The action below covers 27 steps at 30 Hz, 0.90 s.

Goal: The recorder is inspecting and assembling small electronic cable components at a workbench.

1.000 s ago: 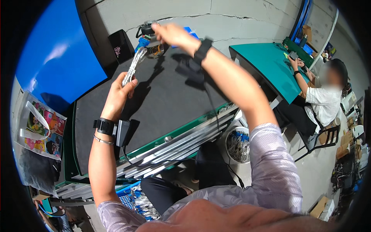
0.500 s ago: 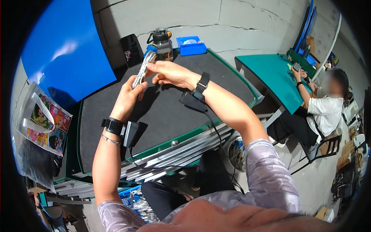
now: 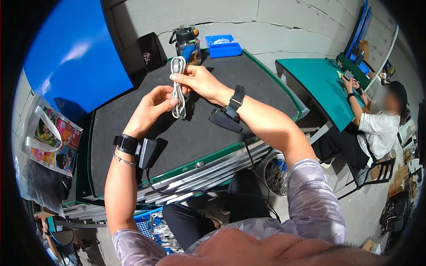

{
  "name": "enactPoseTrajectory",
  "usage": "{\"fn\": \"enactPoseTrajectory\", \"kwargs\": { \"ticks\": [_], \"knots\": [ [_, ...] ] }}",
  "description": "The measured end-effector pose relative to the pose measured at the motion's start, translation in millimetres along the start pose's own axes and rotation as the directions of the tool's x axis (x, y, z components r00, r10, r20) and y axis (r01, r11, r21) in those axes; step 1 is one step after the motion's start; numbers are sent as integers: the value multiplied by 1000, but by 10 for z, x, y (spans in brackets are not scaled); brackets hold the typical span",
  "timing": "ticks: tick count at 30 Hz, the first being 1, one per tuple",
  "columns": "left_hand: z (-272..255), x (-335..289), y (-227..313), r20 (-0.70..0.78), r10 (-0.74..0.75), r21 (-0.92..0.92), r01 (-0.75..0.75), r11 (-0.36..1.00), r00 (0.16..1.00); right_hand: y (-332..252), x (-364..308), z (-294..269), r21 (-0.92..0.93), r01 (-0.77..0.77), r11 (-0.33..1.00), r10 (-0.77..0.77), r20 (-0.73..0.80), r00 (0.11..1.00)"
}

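- Left hand (image 3: 148, 108) and right hand (image 3: 204, 84) both pinch one pale cable (image 3: 179, 92) above the dark tabletop (image 3: 255, 82).
- It's already coiled; whether tied, unclear.
- More cables (image 3: 160, 232) fill a blue basket (image 3: 143, 227) below.

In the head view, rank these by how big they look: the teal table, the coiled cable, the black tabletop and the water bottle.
1. Black tabletop
2. Teal table
Unranked: coiled cable and water bottle, too alike; cable longer, bottle wider.
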<state>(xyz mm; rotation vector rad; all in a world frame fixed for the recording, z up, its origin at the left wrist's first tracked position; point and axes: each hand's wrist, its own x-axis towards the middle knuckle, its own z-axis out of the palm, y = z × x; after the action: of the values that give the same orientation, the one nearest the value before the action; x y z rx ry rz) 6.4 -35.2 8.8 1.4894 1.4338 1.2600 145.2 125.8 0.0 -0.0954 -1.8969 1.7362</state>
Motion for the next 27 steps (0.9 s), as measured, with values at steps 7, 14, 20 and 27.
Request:
{"fn": "enactPoseTrajectory", "kwargs": {
  "ticks": [7, 14, 20, 27],
  "knots": [
    [33, 0, -11, 96, -9, 27, 7, 1000, 995, 8, -24, 66, 16, 35, 999, -35, -7, 999],
    [26, 5, -42, 100, -13, 77, 5, 997, 995, 2, -48, 72, 5, 34, 999, -34, 22, 999],
    [4, -15, -12, 32, -4, 125, 0, 992, 999, 7, -50, 73, 100, -9, 995, 2, 66, 998],
    [-2, -51, 41, 120, -26, -60, 34, 998, 992, -25, -68, 33, 236, -53, 970, 16, 157, 987]
  ]
}}
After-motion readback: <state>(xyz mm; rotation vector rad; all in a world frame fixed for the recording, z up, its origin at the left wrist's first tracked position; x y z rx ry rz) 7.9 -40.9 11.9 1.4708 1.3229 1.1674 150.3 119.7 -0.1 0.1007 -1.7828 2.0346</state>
